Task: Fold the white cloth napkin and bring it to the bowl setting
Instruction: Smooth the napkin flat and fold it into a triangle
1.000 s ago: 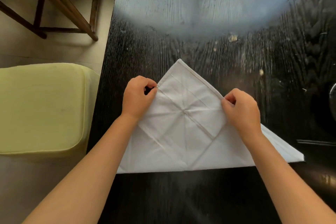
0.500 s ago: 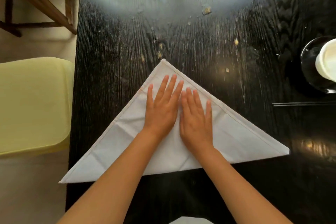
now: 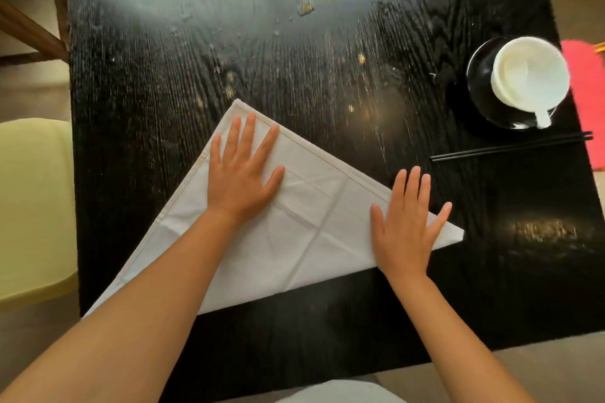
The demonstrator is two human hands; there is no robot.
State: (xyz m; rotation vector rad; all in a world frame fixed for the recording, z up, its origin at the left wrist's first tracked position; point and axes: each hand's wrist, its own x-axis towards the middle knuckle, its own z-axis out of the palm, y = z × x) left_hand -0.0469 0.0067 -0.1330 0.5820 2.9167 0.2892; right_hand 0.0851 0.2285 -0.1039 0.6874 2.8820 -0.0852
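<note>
The white cloth napkin [image 3: 304, 232] lies flat on the black table [image 3: 294, 75], folded into a triangle with its peak pointing away from me. My left hand [image 3: 242, 170] rests palm down near the peak, fingers spread. My right hand [image 3: 409, 222] presses flat on the right part of the napkin, close to its right corner. Neither hand grips anything. At the far right stands the bowl setting: a white bowl [image 3: 530, 72] on a black plate [image 3: 481, 88], with a white spoon [image 3: 541, 118] sticking out.
Black chopsticks [image 3: 510, 147] lie on the table just below the plate. A red object [image 3: 586, 101] sits at the table's right edge. A pale yellow cushioned seat [image 3: 32, 206] is at the left, and a wooden chair leg [image 3: 29, 29] at the upper left.
The hands pinched the upper edges, then lay side by side flat on the triangle. Now they have slid apart, the right toward the right corner. The view has shifted right, showing the bowl.
</note>
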